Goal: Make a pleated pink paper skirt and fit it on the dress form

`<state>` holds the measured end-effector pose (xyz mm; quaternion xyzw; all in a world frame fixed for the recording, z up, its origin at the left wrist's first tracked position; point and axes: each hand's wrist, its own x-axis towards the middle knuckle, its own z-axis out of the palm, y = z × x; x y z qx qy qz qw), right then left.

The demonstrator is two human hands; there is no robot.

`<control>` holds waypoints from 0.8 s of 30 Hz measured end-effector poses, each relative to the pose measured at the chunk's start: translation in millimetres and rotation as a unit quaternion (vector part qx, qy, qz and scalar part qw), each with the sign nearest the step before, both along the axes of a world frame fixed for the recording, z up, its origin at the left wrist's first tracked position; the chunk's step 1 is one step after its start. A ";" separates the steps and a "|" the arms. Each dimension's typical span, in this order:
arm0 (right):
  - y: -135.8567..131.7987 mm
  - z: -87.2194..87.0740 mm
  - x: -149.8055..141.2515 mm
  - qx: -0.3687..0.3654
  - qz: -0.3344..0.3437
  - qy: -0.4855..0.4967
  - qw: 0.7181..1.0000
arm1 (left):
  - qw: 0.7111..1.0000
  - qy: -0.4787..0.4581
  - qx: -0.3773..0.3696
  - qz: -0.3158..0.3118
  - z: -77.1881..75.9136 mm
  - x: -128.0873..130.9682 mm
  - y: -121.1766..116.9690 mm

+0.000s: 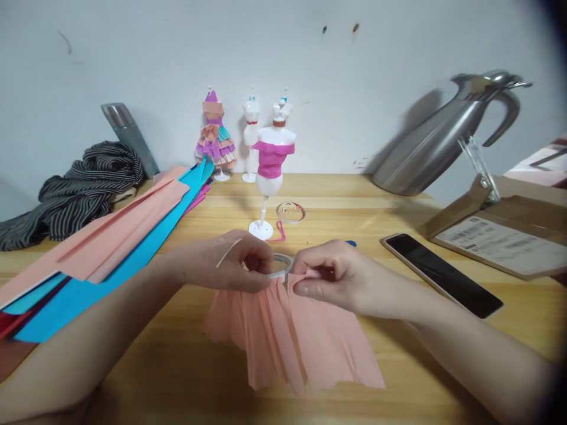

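Between my two hands hangs a sheet of peach crepe paper (328, 342), gathered into folds along its upper edge. My left hand (239, 260) pinches the gathered part, and a thin pale strip lies across the back of that hand. With thumb and fingers closed, my right hand (332, 274) grips the same edge a little to the right. Just behind the fingers lies a roll of tape (283, 265), partly hidden by them. A small white dress form (268, 184) wrapped in a magenta paper top (272, 160) stands upright beyond my hands.
Peach and blue paper sheets (146, 260) lie at left beside a striped cloth (93, 183). Several more small forms, one in a ruffled dress (215, 139), stand by the wall. A phone (443, 274), a cardboard box (509, 230) and a steel jug (434, 136) are at right.
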<state>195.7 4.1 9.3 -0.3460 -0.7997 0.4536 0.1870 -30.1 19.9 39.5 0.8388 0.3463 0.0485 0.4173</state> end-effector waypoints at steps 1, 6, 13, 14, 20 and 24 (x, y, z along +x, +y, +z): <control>-0.4 0.2 0.2 0.010 0.001 -0.006 1.000 | 1.000 0.000 -0.001 0.000 0.6 -0.2 -0.1; -4.0 2.2 -2.2 0.068 -0.020 -0.043 0.997 | 1.000 0.009 -0.005 -0.002 0.9 -0.1 -0.6; -8.0 3.8 -2.6 0.145 -0.005 -0.047 0.988 | 1.000 0.007 -0.011 -0.014 -5.0 1.2 2.3; -8.2 3.1 -2.5 0.153 -0.001 -0.044 0.987 | 1.000 0.006 -0.012 -0.015 -5.4 1.4 2.6; -8.7 0.0 -2.7 0.154 0.005 -0.057 0.986 | 1.000 0.004 -0.019 -0.020 -5.9 1.9 2.7; -8.9 1.2 -3.7 0.133 -0.001 -0.055 0.990 | 1.000 0.007 -0.009 -0.018 -5.9 2.1 2.4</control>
